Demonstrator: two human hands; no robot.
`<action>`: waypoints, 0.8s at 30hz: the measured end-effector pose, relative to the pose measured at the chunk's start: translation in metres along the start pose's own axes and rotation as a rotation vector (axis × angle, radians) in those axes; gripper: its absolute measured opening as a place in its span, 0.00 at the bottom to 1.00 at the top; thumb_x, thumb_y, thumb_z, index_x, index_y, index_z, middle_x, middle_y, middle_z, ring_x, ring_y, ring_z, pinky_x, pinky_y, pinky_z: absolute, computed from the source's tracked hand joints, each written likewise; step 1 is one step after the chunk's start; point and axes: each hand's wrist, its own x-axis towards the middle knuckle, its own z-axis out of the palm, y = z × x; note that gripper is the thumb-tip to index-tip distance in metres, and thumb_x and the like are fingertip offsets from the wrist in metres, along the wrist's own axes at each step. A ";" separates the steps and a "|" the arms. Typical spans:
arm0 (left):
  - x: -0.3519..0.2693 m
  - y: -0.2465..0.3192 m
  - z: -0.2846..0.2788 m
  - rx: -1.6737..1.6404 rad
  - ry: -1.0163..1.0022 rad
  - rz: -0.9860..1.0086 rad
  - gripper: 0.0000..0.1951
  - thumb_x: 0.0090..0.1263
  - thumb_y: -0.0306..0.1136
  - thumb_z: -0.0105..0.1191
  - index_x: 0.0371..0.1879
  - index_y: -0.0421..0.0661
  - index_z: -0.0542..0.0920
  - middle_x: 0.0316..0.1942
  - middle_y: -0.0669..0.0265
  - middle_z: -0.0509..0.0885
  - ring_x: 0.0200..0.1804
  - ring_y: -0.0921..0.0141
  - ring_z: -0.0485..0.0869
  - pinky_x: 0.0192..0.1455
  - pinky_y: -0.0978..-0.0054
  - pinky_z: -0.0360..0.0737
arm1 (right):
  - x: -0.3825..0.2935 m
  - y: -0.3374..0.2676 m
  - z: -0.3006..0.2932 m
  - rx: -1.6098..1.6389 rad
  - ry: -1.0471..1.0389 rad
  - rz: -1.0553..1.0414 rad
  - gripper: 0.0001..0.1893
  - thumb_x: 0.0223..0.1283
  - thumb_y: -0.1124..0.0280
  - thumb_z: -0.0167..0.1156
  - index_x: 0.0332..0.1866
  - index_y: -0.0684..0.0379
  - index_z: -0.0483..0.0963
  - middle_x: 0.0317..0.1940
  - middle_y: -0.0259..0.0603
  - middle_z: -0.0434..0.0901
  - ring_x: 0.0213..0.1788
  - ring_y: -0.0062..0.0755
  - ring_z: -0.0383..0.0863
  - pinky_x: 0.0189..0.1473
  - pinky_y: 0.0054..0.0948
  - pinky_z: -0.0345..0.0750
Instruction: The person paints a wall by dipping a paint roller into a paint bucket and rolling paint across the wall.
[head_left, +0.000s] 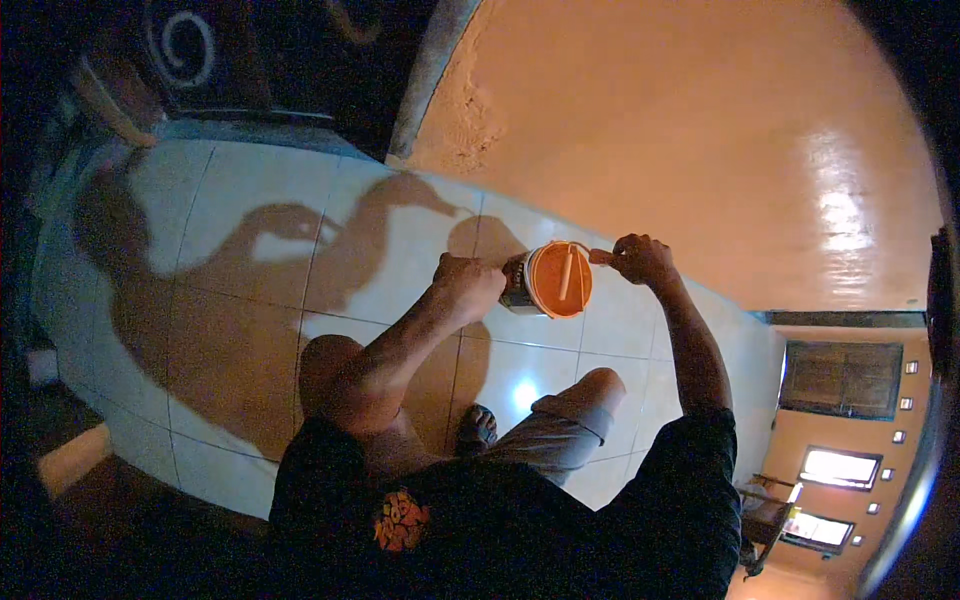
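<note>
My left hand (466, 289) grips the side of a small plastic paint bucket (523, 289), its fingers partly hidden. The bucket's mouth faces up toward me; its inside is coated in orange, and a dark label with writing wraps its wall. A mini paint roller (565, 276) lies within the mouth, its slim sleeve stained orange. From it a bent wire frame runs over the rim to a reddish-brown handle (602, 256), which my right hand (643, 259) holds at the bucket's right.
An orange wall (645, 135) rises just beyond the bucket, with a rough patch (469, 120) near its left edge. Pale floor tiles (382, 311) lie under my bent legs. Far right stand wooden furniture (769, 517) and a dark shuttered panel (840, 380).
</note>
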 end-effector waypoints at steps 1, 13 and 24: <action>-0.001 0.001 -0.001 -0.005 0.009 -0.006 0.16 0.63 0.29 0.49 0.49 0.55 0.82 0.45 0.60 0.86 0.47 0.60 0.85 0.52 0.57 0.80 | 0.006 -0.005 0.004 -0.108 -0.066 0.007 0.43 0.52 0.22 0.41 0.43 0.54 0.82 0.42 0.51 0.84 0.48 0.54 0.83 0.51 0.51 0.78; -0.009 0.009 -0.001 -0.067 0.042 -0.039 0.16 0.64 0.28 0.45 0.48 0.57 0.82 0.43 0.60 0.86 0.46 0.59 0.85 0.53 0.49 0.74 | 0.079 -0.039 0.086 -0.166 -0.120 -0.052 0.35 0.53 0.34 0.59 0.50 0.59 0.78 0.48 0.47 0.83 0.52 0.44 0.83 0.52 0.46 0.79; -0.006 -0.003 0.007 -0.059 0.079 -0.015 0.13 0.66 0.33 0.45 0.44 0.57 0.83 0.38 0.61 0.86 0.42 0.61 0.86 0.48 0.53 0.75 | 0.062 -0.046 0.028 -0.271 -0.080 -0.104 0.33 0.52 0.33 0.59 0.38 0.59 0.82 0.37 0.46 0.86 0.42 0.46 0.86 0.44 0.46 0.81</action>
